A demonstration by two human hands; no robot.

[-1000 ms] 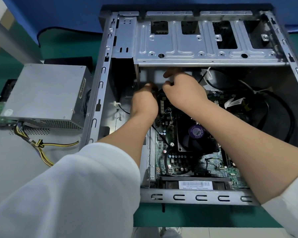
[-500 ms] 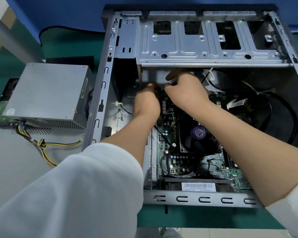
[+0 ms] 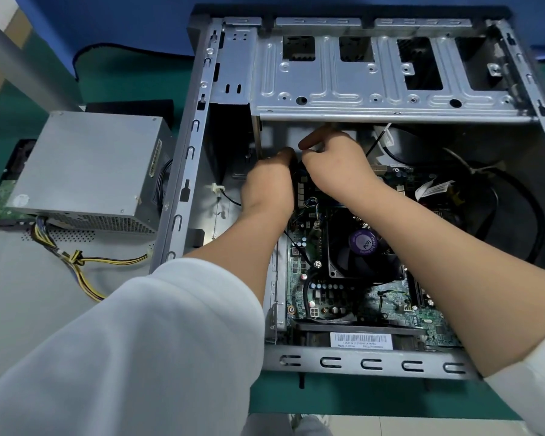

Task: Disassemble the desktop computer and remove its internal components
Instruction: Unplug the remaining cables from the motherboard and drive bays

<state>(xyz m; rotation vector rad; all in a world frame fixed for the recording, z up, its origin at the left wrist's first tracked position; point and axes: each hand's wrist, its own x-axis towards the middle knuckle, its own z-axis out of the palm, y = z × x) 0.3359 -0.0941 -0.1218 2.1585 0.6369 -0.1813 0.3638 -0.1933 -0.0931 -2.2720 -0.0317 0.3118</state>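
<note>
Open PC case (image 3: pixel 183 184) fills centre to 3 o'clock. Both hands meet under drive cage (image 3: pixel 381 86) lip, tight room. Left hand (image 3: pixel 268 187) & right hand (image 3: pixel 334 165) fingers curled, tips hidden; grip can't tell. Motherboard (image 3: pixel 331 297) at 5 o'clock. PSU (image 3: pixel 85 168) outside, 9 o'clock.

Both forearms are bare, the white sleeves pushed up — the left sleeve (image 3: pixel 132 350) fills the lower left of the frame, the right sleeve (image 3: pixel 535 388) shows only at the lower right edge.
</note>
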